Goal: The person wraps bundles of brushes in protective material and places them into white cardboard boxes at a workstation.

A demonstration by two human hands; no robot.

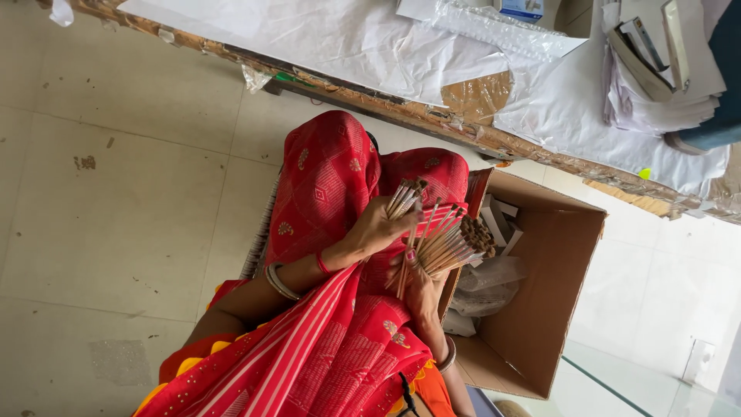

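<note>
Pale floor tiles [123, 177] fill the left side of the head view, marked with a few brown spots. Along the top runs a long table [370, 100] with a worn brown edge, draped in white sheets of paper [324, 35] and a strip of clear plastic wrap [494, 27]; a stack of white papers and flat packets [656, 69] sits at its far right end. Below the table, an open cardboard box [540, 309] stands on the floor, with small white cartons [498, 220] and crumpled clear plastic [486, 282] inside it. Red patterned cloth [340, 193] covers the person's lap and knees just beside the box, its striped border running down toward the lower edge of the view.

Over that cloth, the right hand [421, 289] grips a thick bundle of thin sticks [451, 243], fingers curled tight around their lower ends, so that the dark brown tips fan out toward the box's near wall. The left hand [374, 228] is pinched around a smaller bunch of the same sticks [405, 194], held close above the big bundle with its tips pointing toward the table. Both bunches hang over the lap, near the box's edge but not in it. Silver bangles [279, 282] and a red band ring the left wrist; another bangle [449, 355] circles the right.
</note>
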